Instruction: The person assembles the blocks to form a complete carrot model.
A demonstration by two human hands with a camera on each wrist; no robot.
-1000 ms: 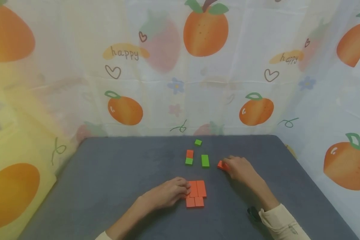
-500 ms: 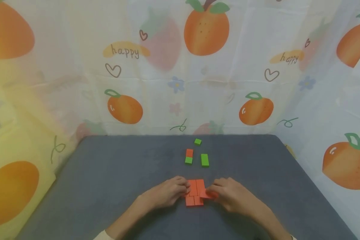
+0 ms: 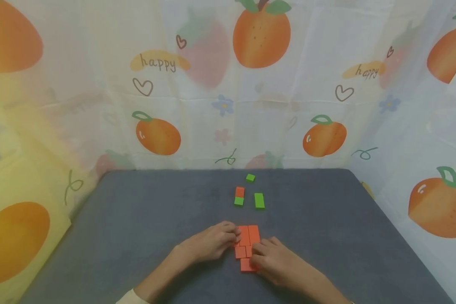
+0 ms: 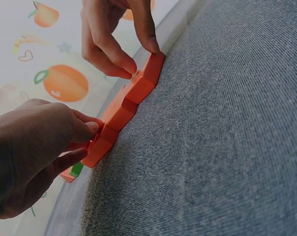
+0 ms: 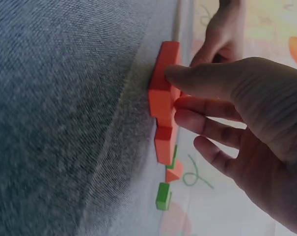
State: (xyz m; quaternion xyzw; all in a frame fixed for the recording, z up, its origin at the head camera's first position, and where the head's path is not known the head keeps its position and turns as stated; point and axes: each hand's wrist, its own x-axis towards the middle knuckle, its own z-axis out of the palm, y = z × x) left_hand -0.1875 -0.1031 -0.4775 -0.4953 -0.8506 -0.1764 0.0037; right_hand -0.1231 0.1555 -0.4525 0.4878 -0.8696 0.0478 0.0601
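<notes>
Flat orange blocks lie side by side as a group (image 3: pixel 244 235) on the dark cloth-covered table. My right hand (image 3: pixel 275 259) pinches an orange block (image 3: pixel 246 265) at the group's near end; in the right wrist view the thumb lies on that block (image 5: pixel 159 101) and the fingers stand at its far side. At the group's left edge, my left hand (image 3: pixel 214 240) holds an orange block (image 4: pixel 100 146) with curled fingers. Its fingers hide part of that block. The right hand covers the right end of the near block.
Beyond the group, a small orange block (image 3: pixel 240 192) touches a small green one (image 3: pixel 239 201). A longer green block (image 3: pixel 259 201) lies to their right, and another small green block (image 3: pixel 250 178) sits near the table's back edge. A fruit-printed curtain (image 3: pixel 201 126) hangs behind the table.
My right hand has brought an orange block from the table's right side to the near end of the group, where it now lies. The left hand has stayed at the left edge.
</notes>
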